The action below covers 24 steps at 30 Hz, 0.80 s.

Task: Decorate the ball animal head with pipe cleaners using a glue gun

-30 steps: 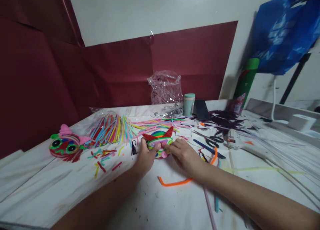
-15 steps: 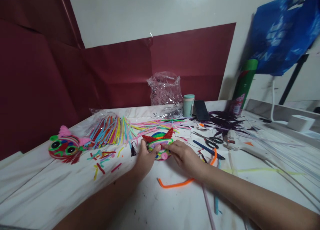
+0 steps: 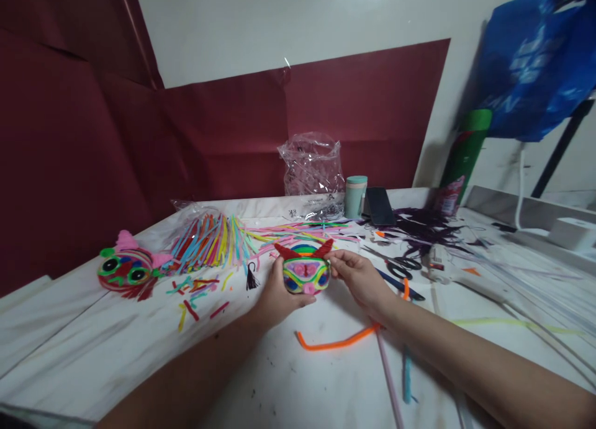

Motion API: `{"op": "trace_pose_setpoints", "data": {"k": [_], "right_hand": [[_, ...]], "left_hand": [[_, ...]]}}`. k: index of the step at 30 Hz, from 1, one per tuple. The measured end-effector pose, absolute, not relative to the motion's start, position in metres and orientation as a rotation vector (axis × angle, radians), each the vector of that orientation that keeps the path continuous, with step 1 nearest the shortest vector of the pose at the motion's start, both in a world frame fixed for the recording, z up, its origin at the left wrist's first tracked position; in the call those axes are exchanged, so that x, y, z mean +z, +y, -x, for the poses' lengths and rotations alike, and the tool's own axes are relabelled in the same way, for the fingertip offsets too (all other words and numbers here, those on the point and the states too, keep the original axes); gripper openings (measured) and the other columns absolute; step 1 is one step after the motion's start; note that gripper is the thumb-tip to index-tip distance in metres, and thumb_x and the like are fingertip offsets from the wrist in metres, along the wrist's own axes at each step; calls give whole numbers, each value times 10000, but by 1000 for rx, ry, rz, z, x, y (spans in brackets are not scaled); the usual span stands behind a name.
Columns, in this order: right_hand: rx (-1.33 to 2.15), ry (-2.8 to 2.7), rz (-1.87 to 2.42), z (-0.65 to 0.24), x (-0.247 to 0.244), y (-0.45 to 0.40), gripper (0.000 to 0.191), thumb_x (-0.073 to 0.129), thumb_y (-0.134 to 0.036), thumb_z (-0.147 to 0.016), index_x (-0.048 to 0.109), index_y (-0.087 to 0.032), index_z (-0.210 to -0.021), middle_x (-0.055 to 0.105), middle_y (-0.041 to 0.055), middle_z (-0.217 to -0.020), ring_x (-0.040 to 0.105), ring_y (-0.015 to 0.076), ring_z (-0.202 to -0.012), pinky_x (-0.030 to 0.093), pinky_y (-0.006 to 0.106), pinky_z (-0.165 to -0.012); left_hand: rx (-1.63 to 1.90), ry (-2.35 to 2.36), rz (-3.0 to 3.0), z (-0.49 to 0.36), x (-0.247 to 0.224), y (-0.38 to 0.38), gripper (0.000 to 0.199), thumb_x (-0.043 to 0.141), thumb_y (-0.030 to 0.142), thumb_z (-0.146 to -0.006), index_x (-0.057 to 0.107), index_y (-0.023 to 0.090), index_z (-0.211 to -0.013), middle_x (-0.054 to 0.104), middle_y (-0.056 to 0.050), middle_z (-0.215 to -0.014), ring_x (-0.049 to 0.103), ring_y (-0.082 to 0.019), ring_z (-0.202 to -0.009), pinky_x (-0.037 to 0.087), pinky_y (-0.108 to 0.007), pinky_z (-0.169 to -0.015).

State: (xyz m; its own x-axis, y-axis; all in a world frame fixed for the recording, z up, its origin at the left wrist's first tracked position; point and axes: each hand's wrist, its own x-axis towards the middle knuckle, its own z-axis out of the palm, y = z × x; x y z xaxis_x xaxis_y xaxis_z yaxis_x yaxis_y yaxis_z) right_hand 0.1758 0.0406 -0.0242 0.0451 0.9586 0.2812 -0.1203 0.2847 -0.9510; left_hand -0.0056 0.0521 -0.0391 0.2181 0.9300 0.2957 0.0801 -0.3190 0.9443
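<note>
Upright in my left hand (image 3: 278, 300) is a pipe-cleaner animal head (image 3: 298, 269) with red pointed ears, blue eyes and a pink nose. The left fingers wrap its left side and the thumb lies under it. My right hand (image 3: 356, 277) pinches at the head's right edge, just below the red ear. A bent orange pipe cleaner (image 3: 333, 345) lies on the table below the hands. To the left of my left hand is a small black tassel (image 3: 252, 277). A second pipe-cleaner animal head (image 3: 125, 271), with pink ears and black eyes, rests at the far left.
Bundled pipe cleaners (image 3: 209, 243) and cut bits (image 3: 193, 295) lie left. Scissors (image 3: 400, 266), a glue gun (image 3: 440, 267) and dark purple strands (image 3: 423, 227) lie right. Behind stand a mint cup (image 3: 356, 198), a phone (image 3: 380, 207) and a clear plastic bag (image 3: 313, 168).
The animal head has been tipped up so its face shows. My right hand has moved from the front of the face to its right edge; my left thumb has dropped below it.
</note>
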Motion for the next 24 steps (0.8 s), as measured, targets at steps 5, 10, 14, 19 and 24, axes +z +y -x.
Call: {"op": "trace_pose_setpoints", "data": {"k": [5, 10, 14, 19, 24], "right_hand": [[817, -1209, 1132, -182, -29, 46, 306, 564, -478, -728, 607, -179, -777, 476, -35, -561, 397, 120, -517, 315, 247, -508], [754, -1200, 1174, -188, -27, 52, 265, 564, -454, -698, 584, -193, -742, 488, -33, -571, 391, 125, -520, 312, 252, -509], [748, -1166, 1211, -197, -24, 59, 253, 566, -432, -686, 550, -187, -626, 420, -52, -491, 369, 115, -479, 301, 256, -503], [768, -1158, 1211, -201, -30, 65, 236, 649, -294, -574, 600, -178, -774, 576, -10, -668, 506, 147, -611, 377, 273, -585], [846, -1198, 1173, -192, -25, 53, 234, 559, -327, -692, 638, -162, -838, 670, 58, -838, 594, 201, -790, 428, 301, -649]], "left_hand": [[1261, 984, -1623, 4, -42, 55, 843, 799, 214, -486, 399, 204, -1228, 539, -116, -1184, 515, -276, -1115, 406, -417, -946], [1289, 1011, -1648, 4, -43, 57, 833, 792, 234, -507, 398, 207, -1240, 519, -129, -1216, 494, -283, -1144, 390, -425, -961], [1261, 1044, -1682, 5, -43, 58, 887, 787, 230, -521, 329, 212, -1281, 464, -148, -1285, 479, -279, -1167, 390, -418, -964], [1224, 1097, -1643, 5, -39, 56, 924, 781, 215, -518, 285, 228, -1298, 422, -144, -1327, 480, -270, -1173, 418, -378, -943], [1208, 1034, -1650, 7, -38, 55, 903, 780, 242, -526, 302, 219, -1292, 428, -139, -1331, 484, -271, -1167, 430, -370, -928]]}}
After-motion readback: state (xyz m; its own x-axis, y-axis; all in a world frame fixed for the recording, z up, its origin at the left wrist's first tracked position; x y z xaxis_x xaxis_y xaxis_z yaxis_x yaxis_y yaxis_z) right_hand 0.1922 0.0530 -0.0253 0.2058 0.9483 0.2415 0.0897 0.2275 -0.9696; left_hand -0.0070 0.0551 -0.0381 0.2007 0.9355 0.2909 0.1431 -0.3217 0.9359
